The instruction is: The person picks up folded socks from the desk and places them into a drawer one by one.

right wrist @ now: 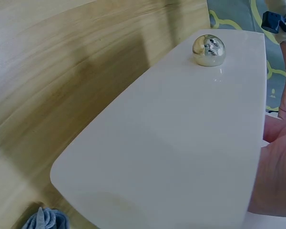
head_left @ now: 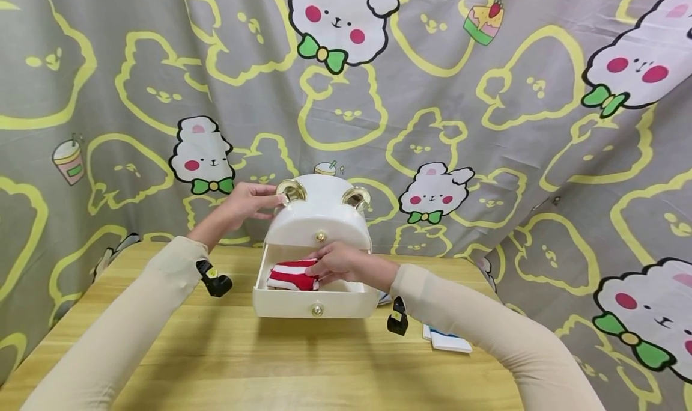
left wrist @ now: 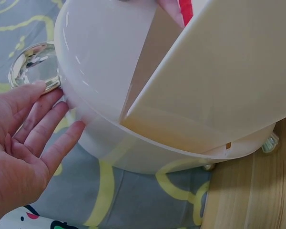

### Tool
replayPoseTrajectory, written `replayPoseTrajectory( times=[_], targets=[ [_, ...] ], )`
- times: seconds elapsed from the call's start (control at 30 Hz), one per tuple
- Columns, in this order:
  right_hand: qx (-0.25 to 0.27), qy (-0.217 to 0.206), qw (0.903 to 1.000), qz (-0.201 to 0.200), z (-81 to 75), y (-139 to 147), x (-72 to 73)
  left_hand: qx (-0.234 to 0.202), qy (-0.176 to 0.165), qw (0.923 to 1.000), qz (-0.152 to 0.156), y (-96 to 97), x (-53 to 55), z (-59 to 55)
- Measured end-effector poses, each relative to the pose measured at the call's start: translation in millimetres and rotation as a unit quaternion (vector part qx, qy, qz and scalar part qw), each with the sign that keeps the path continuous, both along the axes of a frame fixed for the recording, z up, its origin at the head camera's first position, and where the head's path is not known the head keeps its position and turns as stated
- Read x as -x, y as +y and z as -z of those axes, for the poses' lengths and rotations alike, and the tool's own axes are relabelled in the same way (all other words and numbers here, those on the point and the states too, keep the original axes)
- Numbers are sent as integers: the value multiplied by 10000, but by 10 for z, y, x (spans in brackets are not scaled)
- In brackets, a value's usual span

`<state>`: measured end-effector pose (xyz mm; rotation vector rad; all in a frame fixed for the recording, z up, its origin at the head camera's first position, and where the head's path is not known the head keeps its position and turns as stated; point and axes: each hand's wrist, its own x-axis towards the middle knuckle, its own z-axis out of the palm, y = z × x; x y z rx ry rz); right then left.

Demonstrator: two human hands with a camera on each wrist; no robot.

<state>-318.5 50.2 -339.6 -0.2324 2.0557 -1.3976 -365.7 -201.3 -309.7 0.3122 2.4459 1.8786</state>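
Note:
A white storage box (head_left: 324, 216) with two gold ears stands on the table, its lower drawer (head_left: 346, 304) pulled out. At the drawer's opening my right hand (head_left: 340, 262) holds a folded red-and-white striped cloth (head_left: 292, 276) by its right end. In the right wrist view the drawer front (right wrist: 171, 138) hides the cloth and most of that hand. My left hand (left wrist: 31, 133) pinches the rim of the left gold ear (left wrist: 35, 67) between thumb and index finger, its other fingers extended beside the box's side.
A folded white cloth with some blue (head_left: 447, 340) lies on the table (head_left: 303, 369) to the right. Close to the drawer's right side is a grey-blue cloth (right wrist: 46, 219). Behind the table hangs a patterned grey curtain (head_left: 346, 116). Gold knobs (head_left: 317, 309) stick out from the drawer fronts.

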Motion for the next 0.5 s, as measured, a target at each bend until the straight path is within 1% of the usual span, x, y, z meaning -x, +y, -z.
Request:
replayPoseTrajectory(
  times=[0.13, 0.27, 0.5],
  targets=[
    [-31, 169, 9998, 117, 8, -26, 10, -13, 1, 10000, 18, 8, -1, 0],
    [-234, 489, 9983, 216, -11, -50, -10, -38, 3, 10000, 31, 14, -9, 1],
    [-634, 1116, 9910, 388, -48, -46, -94, 15, -18, 10000, 17, 3, -10, -9]
  ],
)
